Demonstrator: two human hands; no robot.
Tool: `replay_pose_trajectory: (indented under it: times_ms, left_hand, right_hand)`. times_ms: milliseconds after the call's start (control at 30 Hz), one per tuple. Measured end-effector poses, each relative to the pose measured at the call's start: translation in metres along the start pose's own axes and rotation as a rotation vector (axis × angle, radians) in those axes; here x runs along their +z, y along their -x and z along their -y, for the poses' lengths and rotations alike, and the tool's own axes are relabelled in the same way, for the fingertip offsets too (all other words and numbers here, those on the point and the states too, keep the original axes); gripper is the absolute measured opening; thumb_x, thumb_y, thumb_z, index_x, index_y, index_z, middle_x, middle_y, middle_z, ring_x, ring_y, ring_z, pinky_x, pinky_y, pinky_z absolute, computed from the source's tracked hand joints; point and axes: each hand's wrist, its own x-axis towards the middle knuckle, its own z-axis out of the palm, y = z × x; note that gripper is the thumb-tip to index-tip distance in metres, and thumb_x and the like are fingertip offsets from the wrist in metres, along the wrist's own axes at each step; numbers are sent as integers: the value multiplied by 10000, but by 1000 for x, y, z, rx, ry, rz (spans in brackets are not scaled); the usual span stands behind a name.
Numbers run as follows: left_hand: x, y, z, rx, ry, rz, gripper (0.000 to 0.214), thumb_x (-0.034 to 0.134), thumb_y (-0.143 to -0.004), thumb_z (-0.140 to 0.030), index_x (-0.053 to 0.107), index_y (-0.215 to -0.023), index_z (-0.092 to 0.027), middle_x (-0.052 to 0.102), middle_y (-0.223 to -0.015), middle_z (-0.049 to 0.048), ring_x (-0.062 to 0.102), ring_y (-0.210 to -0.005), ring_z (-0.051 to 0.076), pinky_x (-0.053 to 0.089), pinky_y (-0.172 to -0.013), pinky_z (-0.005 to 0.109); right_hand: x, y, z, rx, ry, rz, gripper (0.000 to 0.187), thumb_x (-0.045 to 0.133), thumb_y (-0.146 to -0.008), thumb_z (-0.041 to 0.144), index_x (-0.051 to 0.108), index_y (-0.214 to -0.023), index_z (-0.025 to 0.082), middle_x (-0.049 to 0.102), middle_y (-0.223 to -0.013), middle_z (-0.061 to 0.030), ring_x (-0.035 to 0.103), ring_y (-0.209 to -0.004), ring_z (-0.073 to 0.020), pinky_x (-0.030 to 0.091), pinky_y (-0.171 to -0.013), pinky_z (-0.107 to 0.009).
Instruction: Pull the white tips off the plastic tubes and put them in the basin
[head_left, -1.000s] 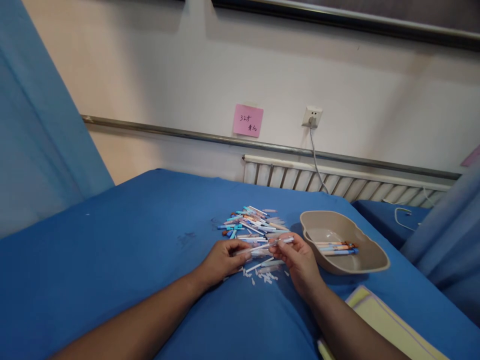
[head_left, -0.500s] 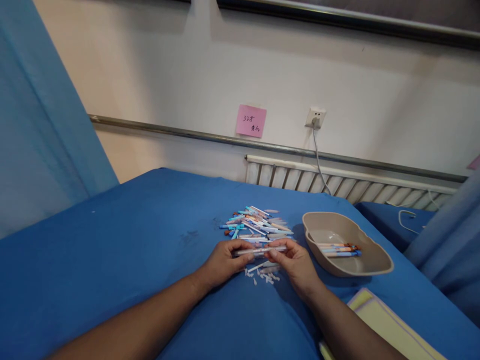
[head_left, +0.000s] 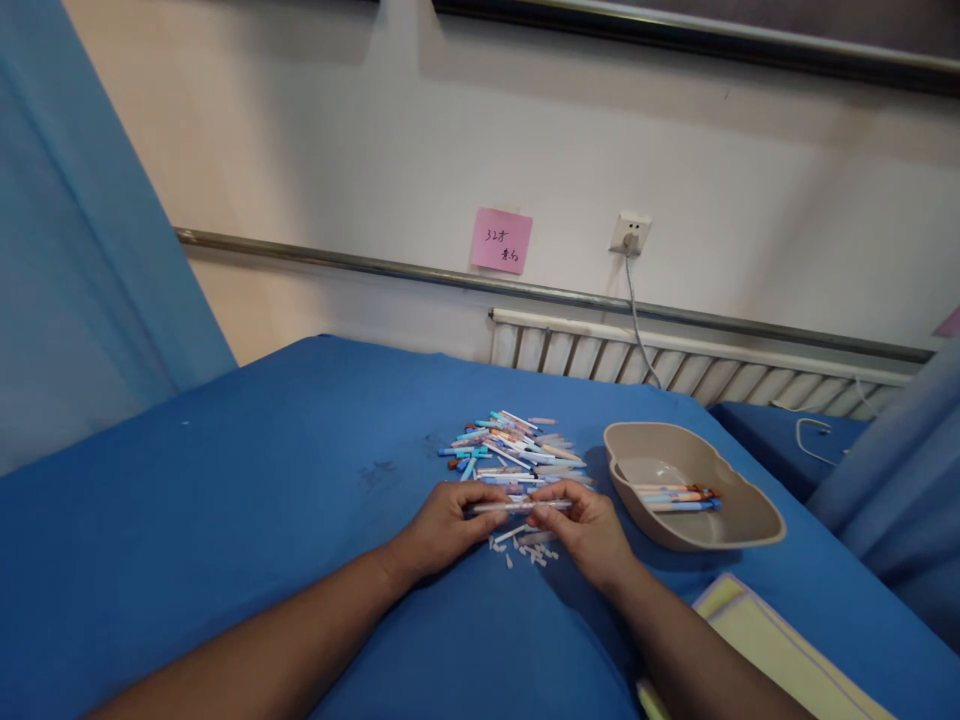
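Note:
Between both hands lies a slim, pale pen barrel, held level from side to side. My left hand pinches its left end between thumb and fingers. At its right end, my right hand is closed on it in the same way. Just beyond the hands is a loose pile of pen parts in white, light blue, orange and brown. Below the pen, small white tips are scattered on the blue cloth, beside a few thin white sticks. Fingers hide both ends of the pen.
To the right stands a beige basin with several pens in it. A yellow cloth or folder lies near my right forearm. Blue cloth covers the table. Behind are a radiator and a plugged socket.
My right hand has shifted slightly left along the pen, which now sits more level. The pile and the basin stay as they were.

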Motion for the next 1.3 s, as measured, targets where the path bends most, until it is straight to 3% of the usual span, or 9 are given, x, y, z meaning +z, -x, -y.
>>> replay_pose_trajectory:
  times_ms: [200, 467, 700, 1033, 1200, 1300]
  left_hand:
    - [1, 2, -3, 76, -37, 63, 233, 545, -822, -321, 684, -900, -150, 659, -806, 12, 561, -742, 142, 410, -682, 206]
    - [0, 3, -1, 61, -73, 71, 225, 533, -827, -325, 659, -876, -146, 633, -773, -3, 541, -713, 130, 407, -665, 206]
    - [-1, 2, 2, 59, -51, 61, 227, 546, -819, -321, 658, -888, -136, 636, -793, 5, 547, -727, 135, 415, -679, 211]
    - [-3, 2, 5, 75, -39, 117, 223, 525, -839, -301, 662, -938, -154, 660, -863, 13, 574, -797, 148, 422, -731, 219]
    - [-2, 2, 4, 51, -30, 96, 228, 537, -827, -323, 660, -911, -150, 648, -815, 6, 560, -749, 143, 424, -692, 216]
    - [-2, 1, 3, 48, -27, 89, 234, 543, -822, -333, 662, -905, -148, 641, -793, 4, 551, -725, 139, 424, -684, 217]
  right_hand:
    - [0, 0, -1, -4, 106, 20, 331, 693, -674, 465, 616, -795, 166, 638, -570, -4, 619, -531, -176, 509, -553, -297]
    - [-3, 1, -5, -104, 163, 67, 319, 612, -765, 376, 501, -1016, 214, 625, -798, 2, 624, -648, -152, 509, -605, -272]
    - [-8, 1, -5, -100, 354, 66, 180, 586, -785, 350, 565, -873, 194, 604, -581, 28, 590, -528, -141, 436, -502, -225]
    - [-11, 0, 5, -127, 567, 147, 304, 517, -828, 449, 581, -691, 186, 556, -492, 26, 529, -424, -116, 396, -457, -214]
    - [-8, 4, 3, -174, 503, 113, 221, 533, -828, 380, 526, -972, 213, 603, -683, 20, 569, -537, -124, 432, -519, -220]
    - [-8, 5, 4, -200, 529, 116, 126, 536, -823, 321, 507, -883, 214, 580, -645, 33, 556, -552, -122, 415, -527, -213]
